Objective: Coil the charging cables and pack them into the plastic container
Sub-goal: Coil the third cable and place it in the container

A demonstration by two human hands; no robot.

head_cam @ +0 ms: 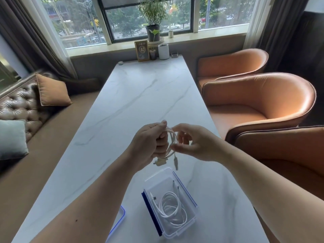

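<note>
Above the table I hold a white charging cable (172, 139) wound into a small coil, its plugs dangling below. My left hand (150, 142) is closed around the left side of the coil. My right hand (191, 141) pinches the coil's right side with fingertips. Below the hands, near the table's front edge, stands a clear plastic container (192, 203) with blue clips, open at the top. Inside it lies another coiled white cable (172, 207) with its plug ends pointing toward the far wall.
The container's lid (121, 216), clear with a blue rim, lies left of it, partly hidden by my left forearm. The white marble table (140, 95) stretches ahead; a sign, cup and small items stand at its far end. Orange armchairs (259, 102) sit right, a brown sofa (22, 106) left.
</note>
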